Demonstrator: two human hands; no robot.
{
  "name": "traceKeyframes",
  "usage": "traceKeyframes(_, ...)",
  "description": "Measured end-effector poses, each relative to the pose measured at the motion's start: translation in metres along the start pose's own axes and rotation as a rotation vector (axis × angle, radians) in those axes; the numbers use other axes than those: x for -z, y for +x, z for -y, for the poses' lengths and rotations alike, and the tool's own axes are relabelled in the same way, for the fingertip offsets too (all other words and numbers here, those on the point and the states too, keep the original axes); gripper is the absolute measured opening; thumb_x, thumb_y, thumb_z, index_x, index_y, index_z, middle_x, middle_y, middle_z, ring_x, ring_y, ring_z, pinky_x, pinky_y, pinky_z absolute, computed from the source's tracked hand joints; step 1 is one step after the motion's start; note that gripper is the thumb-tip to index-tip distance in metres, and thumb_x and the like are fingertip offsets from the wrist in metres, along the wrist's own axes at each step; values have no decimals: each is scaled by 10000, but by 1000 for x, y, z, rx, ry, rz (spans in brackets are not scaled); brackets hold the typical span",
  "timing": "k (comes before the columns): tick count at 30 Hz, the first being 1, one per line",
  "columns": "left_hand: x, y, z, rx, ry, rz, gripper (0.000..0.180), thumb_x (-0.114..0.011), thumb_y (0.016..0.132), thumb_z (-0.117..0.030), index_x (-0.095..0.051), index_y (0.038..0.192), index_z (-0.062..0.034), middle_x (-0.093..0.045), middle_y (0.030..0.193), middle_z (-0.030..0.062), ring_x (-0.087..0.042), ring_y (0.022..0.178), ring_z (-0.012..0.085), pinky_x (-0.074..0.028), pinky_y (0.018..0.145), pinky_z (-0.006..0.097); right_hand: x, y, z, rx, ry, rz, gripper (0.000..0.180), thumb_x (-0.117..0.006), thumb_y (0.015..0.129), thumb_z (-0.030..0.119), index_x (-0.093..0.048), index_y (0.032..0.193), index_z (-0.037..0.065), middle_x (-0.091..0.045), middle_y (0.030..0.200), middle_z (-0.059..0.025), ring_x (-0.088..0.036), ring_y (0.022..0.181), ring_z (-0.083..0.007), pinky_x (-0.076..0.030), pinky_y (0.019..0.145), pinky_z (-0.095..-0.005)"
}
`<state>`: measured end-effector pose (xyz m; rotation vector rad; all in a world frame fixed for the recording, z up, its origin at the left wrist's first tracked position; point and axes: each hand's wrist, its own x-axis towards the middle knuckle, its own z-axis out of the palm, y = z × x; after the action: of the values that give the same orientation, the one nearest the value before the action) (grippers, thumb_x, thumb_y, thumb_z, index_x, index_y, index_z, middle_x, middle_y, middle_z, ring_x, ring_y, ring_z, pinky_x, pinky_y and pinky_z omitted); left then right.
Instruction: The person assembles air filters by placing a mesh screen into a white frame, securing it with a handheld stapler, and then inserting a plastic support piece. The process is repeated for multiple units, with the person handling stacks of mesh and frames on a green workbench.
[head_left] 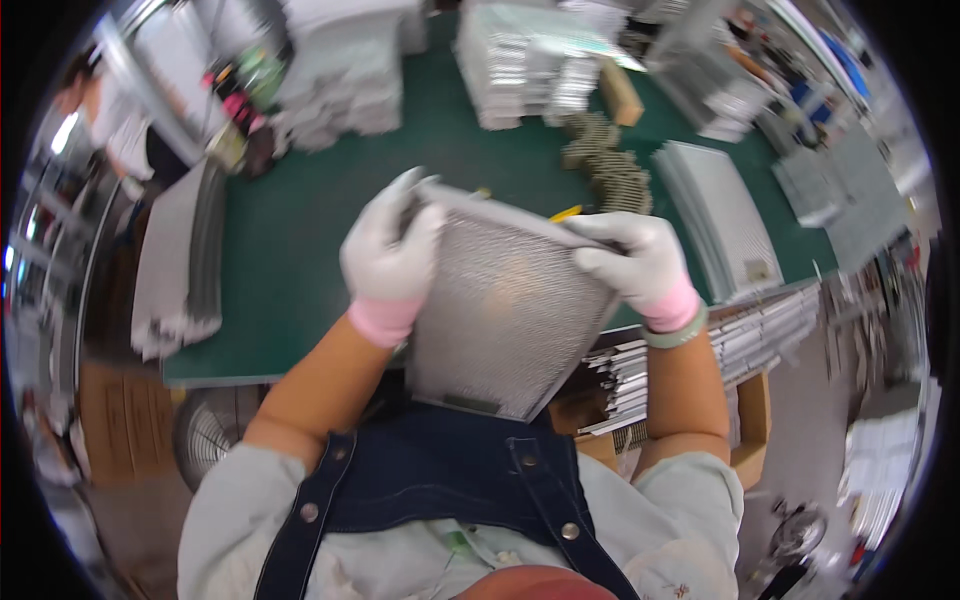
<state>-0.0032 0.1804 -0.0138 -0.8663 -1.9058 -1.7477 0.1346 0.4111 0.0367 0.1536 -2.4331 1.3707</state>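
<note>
- We have one view only, a wide fisheye worn on the head, so no second view shares the scene.
- We look steeply down over our own chest at six o'clock.
- The green table [300, 250] fills the picture toward twelve o'clock.
- Both gloved hands sit close, near centre.
- Straight edges bend toward the dark rim.

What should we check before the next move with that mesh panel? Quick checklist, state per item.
1. Left hand grips the mesh filter panel at its left edge: ok.
2. Right hand grips the top right corner: ok.
3. Both hands gloved: ok.
4. Panel clear of the green table, held above it: ok.
5. Mesh free of dents: cannot tell, blurred.
6. Bare table space ahead, left of the stacked panels: ok.
</note>
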Motion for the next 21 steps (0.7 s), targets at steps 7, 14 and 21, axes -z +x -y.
traceKeyframes(7,-3,-10,-10,38,-245,135,475,-655,904,12,-503,1349,76,-642,1220,157,-623,1079,182,-485,959,311,-1,-20,-9,-130,231,-98,344,-745,807,-57,-689,1146,-31,-716,1041,-82,-659,930,-110,-523,844,-237)
traceKeyframes(14,23,8,-9,301,-737,404,492,-643,895,42,-507,1368,33,-640,1201,92,-604,972,90,-504,869,243,7,-15,-13,-158,238,-35,360,-731,817,-83,-677,1168,-24,-712,1072,-78,-656,954,-111,-518,873,-239)
traceKeyframes(21,30,1,-17,361,-741,314,429,-701,853,14,-561,1259,23,-641,1172,82,-609,966,83,-519,840,251,8,-17,-8,-154,183,47,393,-739,813,-75,-661,1196,-34,-702,1107,-88,-650,992,-126,-512,894,-259)
